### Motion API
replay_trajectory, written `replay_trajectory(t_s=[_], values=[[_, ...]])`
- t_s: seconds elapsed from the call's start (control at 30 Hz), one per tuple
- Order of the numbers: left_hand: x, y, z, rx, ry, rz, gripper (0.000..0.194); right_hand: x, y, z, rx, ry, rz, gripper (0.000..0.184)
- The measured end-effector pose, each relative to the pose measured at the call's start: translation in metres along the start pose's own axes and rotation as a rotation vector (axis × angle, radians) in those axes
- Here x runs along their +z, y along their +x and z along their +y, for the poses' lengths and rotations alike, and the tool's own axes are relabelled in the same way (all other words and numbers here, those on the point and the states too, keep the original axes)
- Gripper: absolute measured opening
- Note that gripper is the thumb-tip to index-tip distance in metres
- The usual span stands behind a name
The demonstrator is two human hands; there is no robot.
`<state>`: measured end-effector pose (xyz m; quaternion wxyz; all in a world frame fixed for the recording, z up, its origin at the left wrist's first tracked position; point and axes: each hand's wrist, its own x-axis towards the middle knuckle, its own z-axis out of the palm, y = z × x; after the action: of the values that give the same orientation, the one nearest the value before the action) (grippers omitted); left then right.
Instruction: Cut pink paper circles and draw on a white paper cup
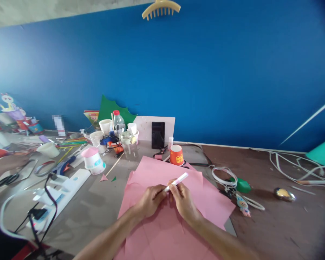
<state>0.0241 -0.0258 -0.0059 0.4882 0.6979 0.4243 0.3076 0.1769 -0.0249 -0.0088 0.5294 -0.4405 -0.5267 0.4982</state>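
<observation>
Both my hands meet over a stack of pink paper sheets (pixel 162 173) on the table. A slim white pen (pixel 182 178) slants up to the right between them. My left hand (pixel 151 200) is closed, its fingers pinching the pen's lower left end. Around the middle of the barrel, my right hand (pixel 184 202) has its fingers closed too. The pen's lower tip is hidden by my fingers. Just beyond the sheets stands a red paper cup (pixel 176 155) with yellow print.
A white power strip (pixel 67 195) with plugs and cords lies left, near a decorated white cup (pixel 93 161). Behind are a clear jar (pixel 129 145) and a phone (pixel 158 135). Another person's hand (pixel 14 162) is far left. Cables and a keychain (pixel 243 205) lie right.
</observation>
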Motion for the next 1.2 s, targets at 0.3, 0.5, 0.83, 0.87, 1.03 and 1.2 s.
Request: replay_trajectory(t_s=[0.3,0.5,0.83,0.87,1.03,1.2], values=[[-0.032,0.006,-0.013,0.118,0.210,0.565,0.025,-0.073,0.060,-0.015,0.053,-0.546,0.218,0.049],[-0.055,0.014,-0.037,-0.031,0.744,0.692,0.042,-0.130,0.091,-0.003,0.180,-0.853,0.245,0.047],[-0.057,0.014,-0.036,-0.225,0.888,0.627,0.044,-0.110,0.079,0.011,-0.062,-1.084,0.162,0.038],[-0.058,0.015,-0.036,-0.215,0.843,0.652,0.041,-0.106,0.076,0.011,-0.111,-1.088,0.133,0.033],[-0.061,0.016,-0.021,-0.067,0.315,0.709,0.032,-0.094,0.069,0.009,-0.342,-1.102,0.034,0.022],[-0.065,0.003,0.006,0.009,-0.476,0.301,0.036,-0.091,0.067,0.010,-0.606,-1.018,-0.063,0.039]])
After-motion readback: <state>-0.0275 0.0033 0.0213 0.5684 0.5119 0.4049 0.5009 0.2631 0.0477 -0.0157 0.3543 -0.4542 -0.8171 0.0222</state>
